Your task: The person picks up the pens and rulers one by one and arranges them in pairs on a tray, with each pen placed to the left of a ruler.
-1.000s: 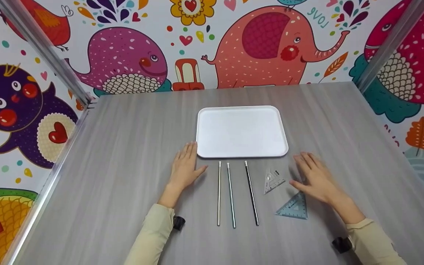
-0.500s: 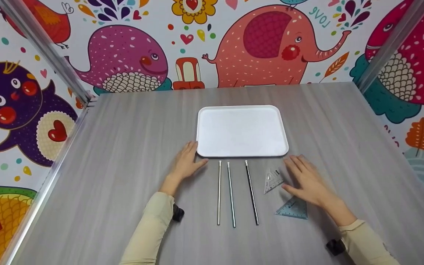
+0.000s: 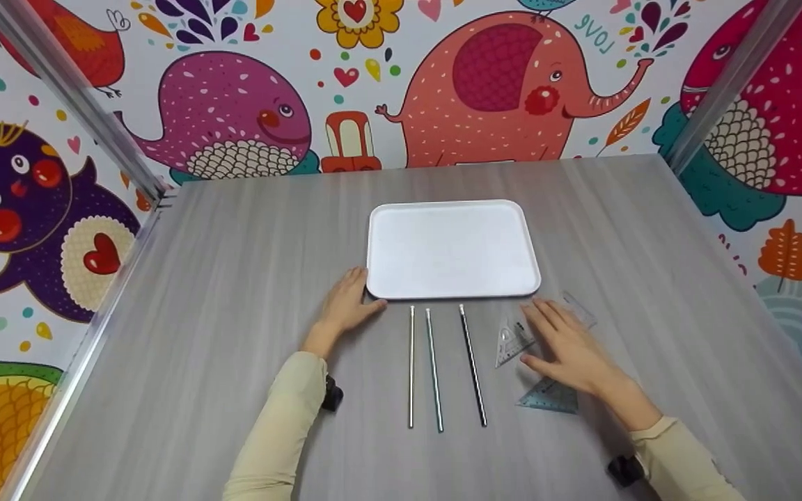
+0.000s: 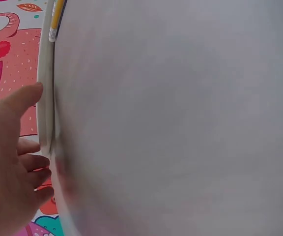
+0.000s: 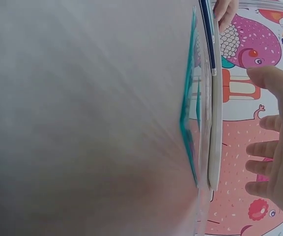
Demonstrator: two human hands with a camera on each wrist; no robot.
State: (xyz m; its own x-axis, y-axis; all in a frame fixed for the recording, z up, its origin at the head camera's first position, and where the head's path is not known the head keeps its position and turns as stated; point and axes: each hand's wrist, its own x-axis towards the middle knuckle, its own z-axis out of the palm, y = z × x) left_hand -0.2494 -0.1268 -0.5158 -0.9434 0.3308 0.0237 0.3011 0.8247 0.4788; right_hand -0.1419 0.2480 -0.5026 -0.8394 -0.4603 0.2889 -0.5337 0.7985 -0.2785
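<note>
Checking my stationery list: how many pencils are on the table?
3, all on the near side of the white tray: yellow pencil at left, teal pencil in the middle, dark pencil at right.

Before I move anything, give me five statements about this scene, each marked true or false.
1. Three slim pencils lie on the grey wood-grain table. True.
2. A pencil rests inside the white, round-cornered rectangular tray. False: all three lie outside the tray.
3. In the head view, the black-striped pencil is rightmost of the three. True.
4. The small clear plastic triangle lies nearer the tray than the pale-blue plastic triangle. True.
5. The person's right grip pinches a pencil. False: the right grip holds nothing.
</note>
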